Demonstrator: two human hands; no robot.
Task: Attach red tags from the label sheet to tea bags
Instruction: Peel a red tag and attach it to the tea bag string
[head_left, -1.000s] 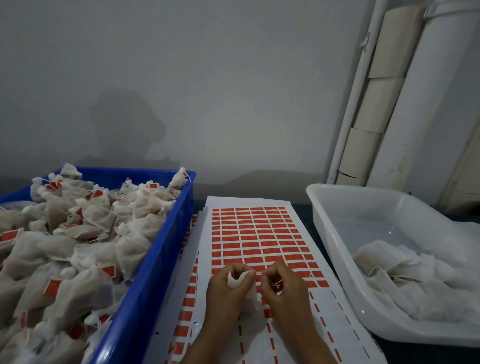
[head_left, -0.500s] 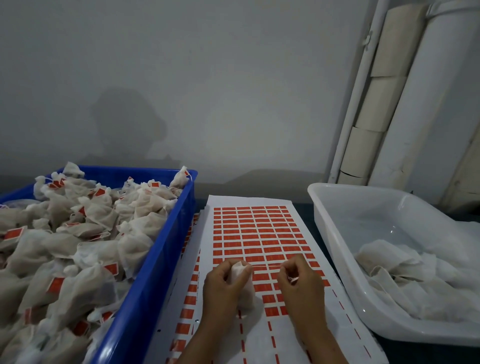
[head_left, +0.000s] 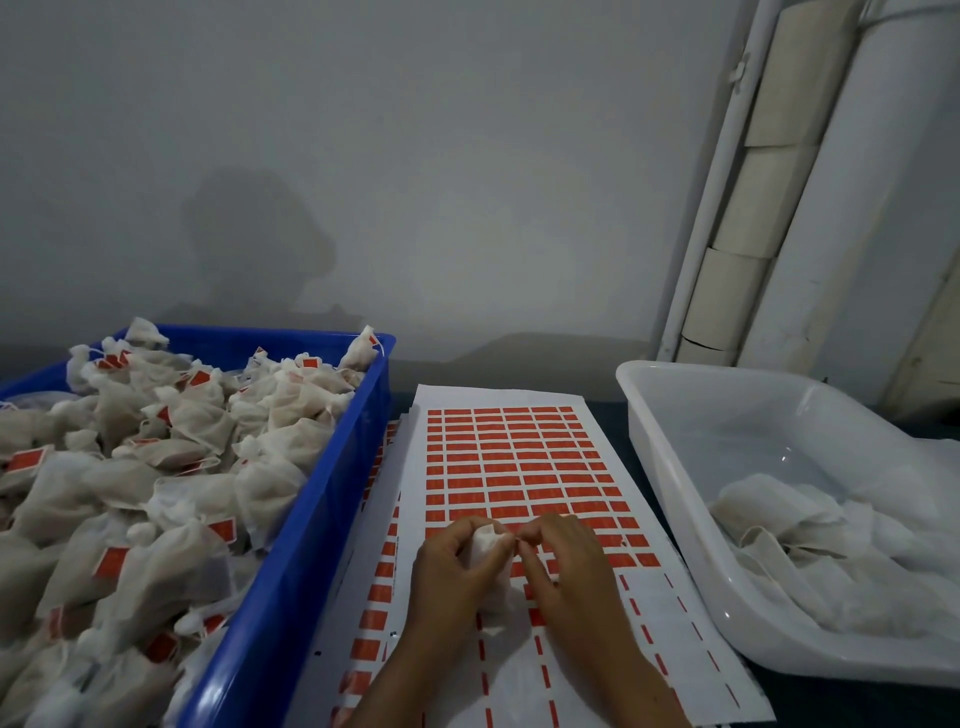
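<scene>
A white label sheet (head_left: 511, 457) with rows of red tags lies between two bins; its near part has most tags peeled off. My left hand (head_left: 452, 577) grips a white tea bag (head_left: 485, 545) above the sheet. My right hand (head_left: 563, 566) is right beside it, its fingertips pinched together at the bag's top edge. Whatever those fingertips pinch, a tag or the string, is too small to make out.
A blue crate (head_left: 311, 545) on the left is heaped with tea bags that carry red tags. A translucent white tub (head_left: 670, 467) on the right holds untagged tea bags. More label sheets stick out under the top one. A wall and pipes stand behind.
My right hand had moved away to the right over the sheet, then came back to the left and now meets the tea bag held by my left hand.
</scene>
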